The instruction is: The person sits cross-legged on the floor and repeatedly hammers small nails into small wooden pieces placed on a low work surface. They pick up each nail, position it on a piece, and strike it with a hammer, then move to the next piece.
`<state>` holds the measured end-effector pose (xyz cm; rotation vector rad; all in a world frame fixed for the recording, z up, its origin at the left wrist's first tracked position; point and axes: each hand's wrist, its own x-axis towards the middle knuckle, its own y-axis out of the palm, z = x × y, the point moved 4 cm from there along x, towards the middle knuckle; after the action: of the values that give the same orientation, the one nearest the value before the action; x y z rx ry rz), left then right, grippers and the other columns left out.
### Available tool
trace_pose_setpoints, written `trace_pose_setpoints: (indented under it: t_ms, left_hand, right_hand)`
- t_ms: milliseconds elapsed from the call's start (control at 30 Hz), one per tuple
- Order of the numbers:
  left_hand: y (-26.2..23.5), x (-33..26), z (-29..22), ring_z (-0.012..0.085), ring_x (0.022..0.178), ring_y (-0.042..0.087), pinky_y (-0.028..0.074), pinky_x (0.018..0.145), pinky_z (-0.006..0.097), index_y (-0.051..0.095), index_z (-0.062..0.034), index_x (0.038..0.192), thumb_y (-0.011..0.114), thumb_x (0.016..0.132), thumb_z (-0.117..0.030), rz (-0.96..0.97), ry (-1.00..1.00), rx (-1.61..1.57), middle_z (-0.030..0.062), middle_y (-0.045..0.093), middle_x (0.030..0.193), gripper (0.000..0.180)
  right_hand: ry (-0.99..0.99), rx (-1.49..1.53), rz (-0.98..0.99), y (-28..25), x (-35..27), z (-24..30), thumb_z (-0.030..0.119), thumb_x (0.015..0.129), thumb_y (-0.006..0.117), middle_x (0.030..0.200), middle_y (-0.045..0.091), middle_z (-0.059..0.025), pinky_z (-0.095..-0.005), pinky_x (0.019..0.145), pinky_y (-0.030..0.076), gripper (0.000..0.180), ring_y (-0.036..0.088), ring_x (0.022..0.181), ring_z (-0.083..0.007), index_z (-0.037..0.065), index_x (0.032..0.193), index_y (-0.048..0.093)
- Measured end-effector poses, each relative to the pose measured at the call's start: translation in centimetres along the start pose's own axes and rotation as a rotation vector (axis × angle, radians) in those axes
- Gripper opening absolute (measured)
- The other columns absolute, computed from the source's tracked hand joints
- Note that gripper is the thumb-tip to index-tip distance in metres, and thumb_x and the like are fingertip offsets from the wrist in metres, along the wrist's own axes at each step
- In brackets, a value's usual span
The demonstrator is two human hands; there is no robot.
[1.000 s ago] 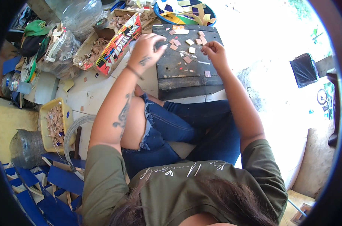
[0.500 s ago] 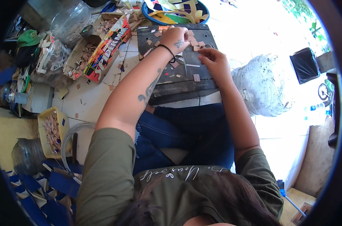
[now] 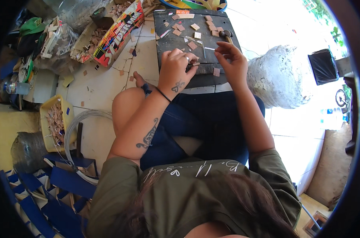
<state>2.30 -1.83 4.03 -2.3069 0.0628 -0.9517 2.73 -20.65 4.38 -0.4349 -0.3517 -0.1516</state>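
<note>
My left hand (image 3: 174,67) is closed near the front edge of the dark board (image 3: 170,47). A small brown tile (image 3: 195,64) shows between its thumb and fingertips. My right hand (image 3: 233,63) hovers over the board's right side, thumb and bent fingers apart, with nothing visible between them. Small brown square tiles lie about the board, among them a column of several tiles (image 3: 210,23) at the far right. A small hammer (image 3: 227,35) rests beside that column. Two paler blocks sit mid-board, the nearer block (image 3: 197,35) close to thin wire pieces (image 3: 204,49).
On the left are an open printed carton (image 3: 118,33) of wood scraps, a yellow basket (image 3: 45,135) of small pieces and a wire coil (image 3: 71,148). Blue-covered pieces (image 3: 69,184) lie lower left. A wrapped whitish bundle (image 3: 279,77) stands right of the board.
My left hand has drawn back from the board's far part toward its near edge, uncovering tiles and the hammer. My right hand stays near the board's right side. The view has shifted.
</note>
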Motion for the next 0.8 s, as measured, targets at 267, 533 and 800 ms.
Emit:
trace_pose_setpoints:
  t_ms: [267,533,800]
  left_hand:
    - [0.0,-0.9,1.0,0.019,0.082,0.057,0.038,0.082,0.035,0.066,-0.0144,0.077,0.075,0.07,-0.015,-0.03,-0.015,-0.055,-0.0034,0.065,0.076,0.012]
    - [-0.4,-0.8,1.5,0.0185,0.081,0.058,0.039,0.082,0.035,0.067,-0.0146,0.078,0.076,0.071,-0.016,-0.026,-0.057,-0.088,-0.0035,0.066,0.076,0.011]
    - [0.2,-0.9,1.7,0.0203,0.081,0.058,0.039,0.082,0.036,0.069,-0.0142,0.079,0.077,0.071,-0.018,0.044,-0.077,-0.072,-0.0002,0.064,0.074,0.012]
  right_hand:
    - [-0.013,-0.002,-0.064,0.8,-1.9,0.4,0.002,0.08,0.068,0.085,0.069,-0.0021,-0.0226,0.069,0.046,0.015,0.059,0.076,-0.008,0.002,0.095,0.069]
    - [0.149,0.127,-0.013,1.0,-2.3,-0.5,0.005,0.085,0.068,0.082,0.068,-0.004,-0.0223,0.072,0.05,0.01,0.063,0.077,-0.0087,0.0,0.093,0.064]
    - [0.032,0.058,0.004,1.9,-2.2,2.1,0.005,0.083,0.07,0.079,0.069,-0.0052,-0.0249,0.07,0.052,0.011,0.067,0.074,-0.0114,-0.001,0.09,0.064]
